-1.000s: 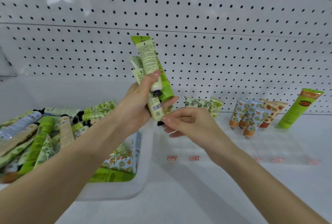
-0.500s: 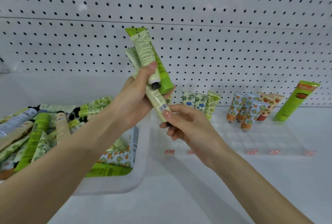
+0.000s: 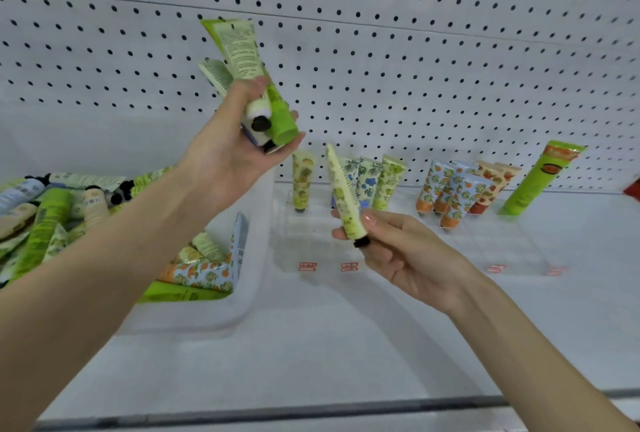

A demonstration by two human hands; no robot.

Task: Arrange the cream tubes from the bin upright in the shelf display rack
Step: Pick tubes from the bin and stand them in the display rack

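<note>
My left hand (image 3: 228, 154) is raised over the bin's right edge and grips a bunch of cream tubes (image 3: 242, 61), caps down: pale ones and a bright green one. My right hand (image 3: 398, 251) pinches a small pale green tube (image 3: 341, 189) near its black cap, crimped end up, just in front of the clear display rack (image 3: 311, 234). Several small tubes stand upright in the rack, one pale tube (image 3: 303, 178) at its left end and floral ones (image 3: 377, 182) beside it. The white bin (image 3: 249, 258) at left holds several more tubes lying flat.
Further right on the shelf stand orange-patterned tubes (image 3: 453, 192) and a tall green tube (image 3: 540, 178) leaning on the pegboard back wall (image 3: 415, 50). Red price labels (image 3: 308, 266) mark the rack's front. The shelf's front edge (image 3: 311, 411) runs along the bottom.
My right hand has pulled one small tube out of the left hand's bunch and carried it down and right toward the rack. The left hand lifted slightly with the remaining tubes.
</note>
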